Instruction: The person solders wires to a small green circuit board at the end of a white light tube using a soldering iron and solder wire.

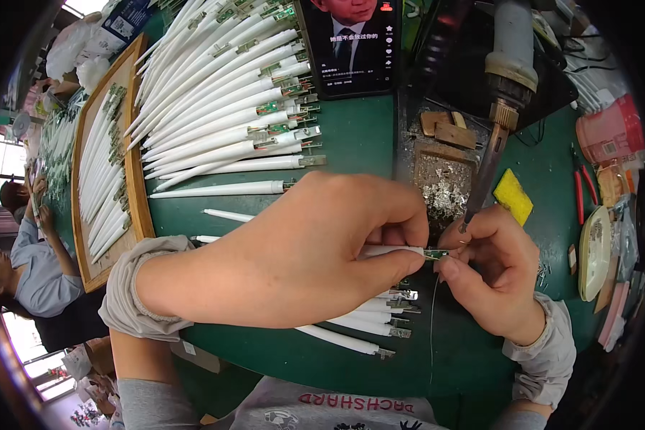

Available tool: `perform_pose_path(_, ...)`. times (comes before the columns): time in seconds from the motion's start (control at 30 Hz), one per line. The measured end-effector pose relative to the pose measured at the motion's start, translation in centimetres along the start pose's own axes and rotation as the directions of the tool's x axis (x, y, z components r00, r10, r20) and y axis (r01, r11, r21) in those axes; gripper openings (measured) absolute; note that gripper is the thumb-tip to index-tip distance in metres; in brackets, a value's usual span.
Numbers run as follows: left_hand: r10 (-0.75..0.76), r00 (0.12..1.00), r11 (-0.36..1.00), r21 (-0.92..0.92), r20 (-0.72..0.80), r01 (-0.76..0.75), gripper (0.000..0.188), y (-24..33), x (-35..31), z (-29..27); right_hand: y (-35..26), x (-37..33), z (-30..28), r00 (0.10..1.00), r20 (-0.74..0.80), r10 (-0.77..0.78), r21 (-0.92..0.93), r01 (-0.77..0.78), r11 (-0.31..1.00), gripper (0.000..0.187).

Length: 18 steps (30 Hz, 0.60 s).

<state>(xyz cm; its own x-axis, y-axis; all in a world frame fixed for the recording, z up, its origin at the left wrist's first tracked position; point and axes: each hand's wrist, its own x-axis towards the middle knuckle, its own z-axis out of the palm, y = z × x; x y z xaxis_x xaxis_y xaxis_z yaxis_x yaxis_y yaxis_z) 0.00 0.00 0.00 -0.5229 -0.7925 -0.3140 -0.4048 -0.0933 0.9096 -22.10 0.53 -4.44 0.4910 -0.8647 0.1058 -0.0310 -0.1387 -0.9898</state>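
Note:
My left hand [287, 258] is closed around a slim white tapered stick, which lies mostly hidden under my fingers. From the stick's end a small green circuit board [434, 254] pokes out toward the right. The fingertips of my right hand [498, 276] are pinched together at the board's tip. A thin silvery wire [431, 322] hangs down from those fingertips over the table. Just above them is the dark tip of a soldering iron [494, 154], angled down from the upper right; whether it touches the board I cannot tell.
Many white tapered sticks [222, 115] with circuit-board ends fan out behind my left hand; several more [351, 344] lie in front. A wooden tray [137, 201], phone [355, 75], solder-scrap box [444, 154], yellow sponge [513, 197] and red-handled pliers [584, 183] surround the work. Another person [43, 279] sits at left.

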Motion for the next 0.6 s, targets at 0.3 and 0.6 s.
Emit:
perform_pose_path(0.3, -0.049, 0.999, 0.996, -0.075, 0.001, 0.049, 0.014, 0.21, 0.01, 0.13, -0.25, 0.02, -0.02, 1.000, 0.011, 0.027, 0.056, -0.028, 0.998, 0.019)
perform_pose_path(0.6, -0.017, 1.000, 0.998, -0.058, -0.015, 0.016, 0.013, 0.24, 0.04, 0.18, -0.27, 0.01, 0.18, 0.998, -0.060, 0.003, 0.002, -0.003, 1.000, 0.020)
